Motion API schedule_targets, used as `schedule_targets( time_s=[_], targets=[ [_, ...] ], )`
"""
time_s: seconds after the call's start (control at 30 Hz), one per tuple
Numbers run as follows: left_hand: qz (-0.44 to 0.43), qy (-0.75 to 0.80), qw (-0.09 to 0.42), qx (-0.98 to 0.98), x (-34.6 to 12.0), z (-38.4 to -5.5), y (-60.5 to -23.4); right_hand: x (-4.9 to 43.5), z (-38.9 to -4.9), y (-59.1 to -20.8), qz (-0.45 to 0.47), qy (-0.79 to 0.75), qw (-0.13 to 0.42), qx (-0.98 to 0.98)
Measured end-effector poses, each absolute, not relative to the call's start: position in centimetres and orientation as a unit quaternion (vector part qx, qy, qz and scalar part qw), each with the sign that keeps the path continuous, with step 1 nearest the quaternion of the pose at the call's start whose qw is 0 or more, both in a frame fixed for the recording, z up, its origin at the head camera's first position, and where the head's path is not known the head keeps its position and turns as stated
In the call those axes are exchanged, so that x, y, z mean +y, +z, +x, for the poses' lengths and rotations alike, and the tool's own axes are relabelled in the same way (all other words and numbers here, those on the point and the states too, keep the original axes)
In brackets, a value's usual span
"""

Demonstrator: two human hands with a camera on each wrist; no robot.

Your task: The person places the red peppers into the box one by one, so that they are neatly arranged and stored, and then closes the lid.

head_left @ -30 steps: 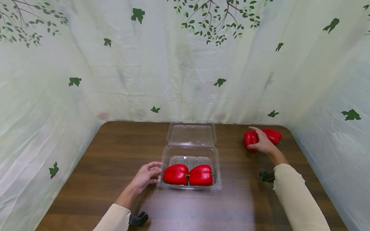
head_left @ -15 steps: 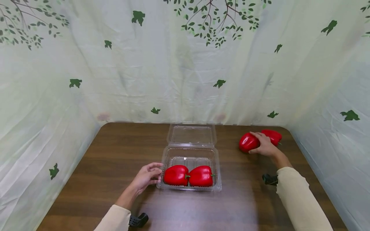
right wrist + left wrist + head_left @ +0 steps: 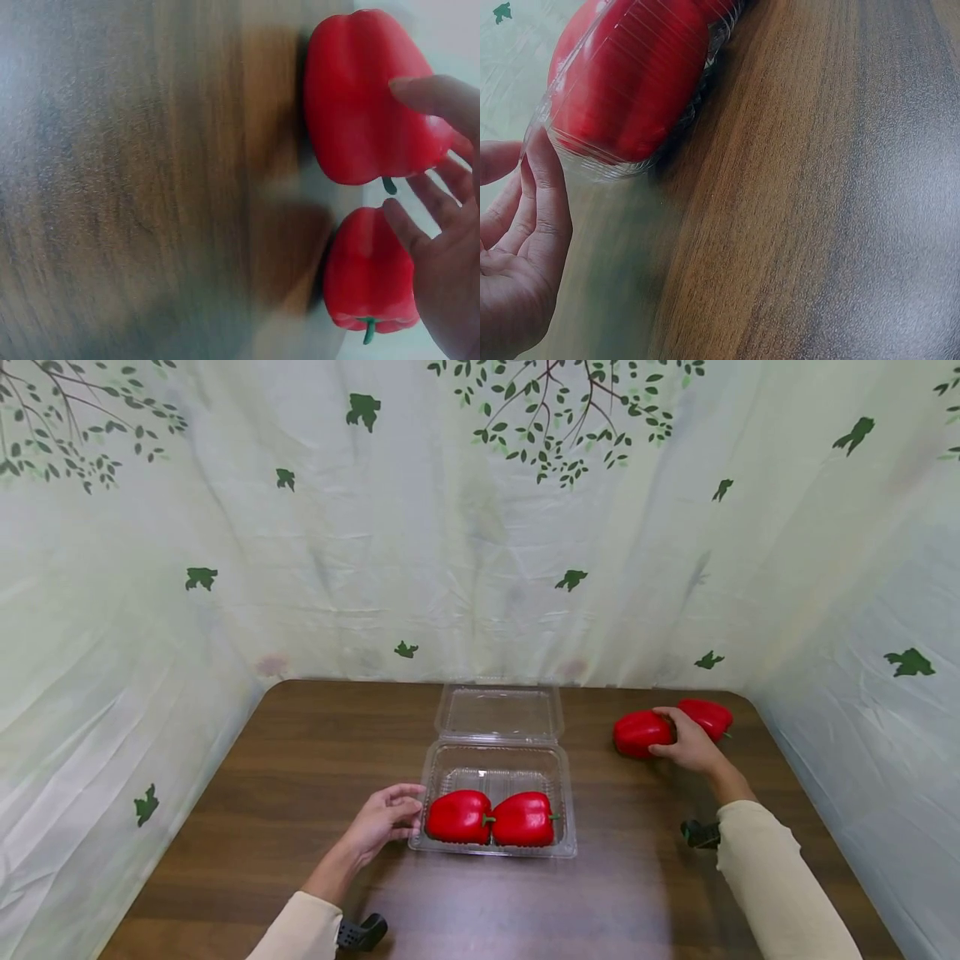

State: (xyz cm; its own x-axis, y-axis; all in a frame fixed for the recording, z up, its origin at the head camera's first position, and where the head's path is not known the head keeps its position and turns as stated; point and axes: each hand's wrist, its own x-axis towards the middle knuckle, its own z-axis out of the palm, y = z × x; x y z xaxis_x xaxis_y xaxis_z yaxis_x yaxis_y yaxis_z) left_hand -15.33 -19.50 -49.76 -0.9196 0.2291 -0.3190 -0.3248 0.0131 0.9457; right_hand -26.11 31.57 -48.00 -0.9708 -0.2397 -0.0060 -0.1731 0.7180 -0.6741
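Observation:
A clear plastic clamshell container (image 3: 491,755) lies unlatched on the table, its lid folded back. Two red bell peppers, a left one (image 3: 457,817) and a right one (image 3: 523,820), lie side by side in its front half. My left hand (image 3: 384,821) pinches the container's left rim between thumb and fingers, as the left wrist view shows. At the far right, my right hand (image 3: 693,745) grips another red bell pepper (image 3: 636,733), thumb on its near side. Close behind that hand lies one more red bell pepper (image 3: 371,270), apart from the held one, its green stem showing.
The transparent lid (image 3: 499,712) lies flat toward the table's back edge. A brown wood-grain table (image 3: 330,727) carries everything. White curtains with printed leaves (image 3: 480,552) hang behind and at both sides. A black strap device (image 3: 363,933) sits at each wrist.
My right hand has shifted the gripped bell pepper slightly left and toward me, turning it and opening a gap from the other pepper. The left hand and container look unchanged.

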Motion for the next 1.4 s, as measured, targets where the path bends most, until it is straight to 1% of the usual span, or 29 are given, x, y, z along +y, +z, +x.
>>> schedule_targets(
  time_s=[0.17, 0.37, 0.67, 1.1, 1.4],
  targets=[
    [-0.037, 0.701, 0.199, 0.684, -19.4, -15.3, -49.7, 31.5, -26.0, -48.2, -0.098, -0.353, 0.053, 0.929],
    [-0.039, 0.699, 0.198, 0.686, -19.4, -15.2, -49.7, 31.3, -25.8, -48.5, -0.077, -0.371, 0.082, 0.922],
    [-0.03, 0.7, 0.201, 0.685, -19.5, -15.2, -49.7, 31.0, -25.2, -48.9, -0.042, -0.388, 0.099, 0.915],
    [-0.029, 0.706, 0.2, 0.679, -19.6, -15.2, -49.6, 30.5, -25.3, -49.0, -0.05, -0.382, 0.082, 0.919],
    [-0.028, 0.703, 0.2, 0.682, -19.5, -15.2, -49.6, 29.6, -25.2, -47.8, -0.074, -0.383, 0.066, 0.918]
  ],
)
